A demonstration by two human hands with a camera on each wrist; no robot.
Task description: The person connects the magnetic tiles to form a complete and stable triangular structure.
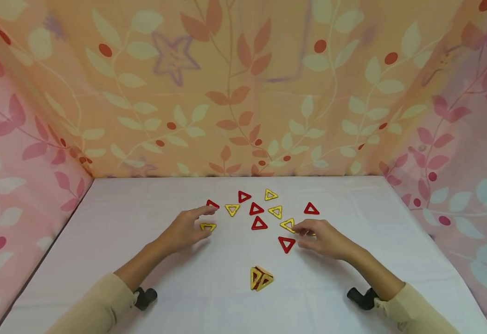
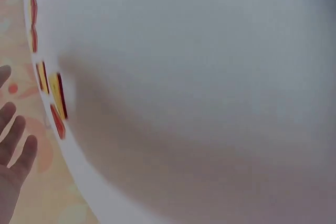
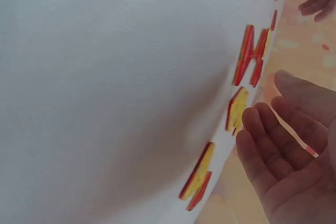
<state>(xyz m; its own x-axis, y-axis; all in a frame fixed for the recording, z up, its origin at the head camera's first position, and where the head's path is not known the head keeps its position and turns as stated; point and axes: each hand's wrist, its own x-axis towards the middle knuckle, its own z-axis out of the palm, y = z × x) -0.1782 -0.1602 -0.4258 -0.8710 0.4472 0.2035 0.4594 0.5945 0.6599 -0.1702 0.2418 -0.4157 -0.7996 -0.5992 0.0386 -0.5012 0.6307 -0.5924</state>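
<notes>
My left hand [image 1: 185,228] is held over the left side of the white table, thumb and fingers apart and empty. Its fingertips overlap a red triangle [image 1: 213,202] in the head view, and a yellow triangle [image 1: 204,225] shows between thumb and fingers. On the right, my other hand [image 1: 323,239] hovers with loosely bent fingers beside a yellow triangle [image 1: 284,226] and a red triangle [image 1: 286,238]; another yellow piece is mostly hidden under it. In the right wrist view this hand [image 3: 286,156] has an empty palm. Closer to me stand yellow triangles joined in a small pyramid [image 1: 253,278].
Several hollow red and yellow triangles lie scattered between and beyond the hands, among them a red triangle [image 1: 259,227] in the middle and a red triangle [image 1: 311,212] at the right. Patterned cloth [image 1: 235,93] hangs behind the white table [image 1: 210,301] and along both sides.
</notes>
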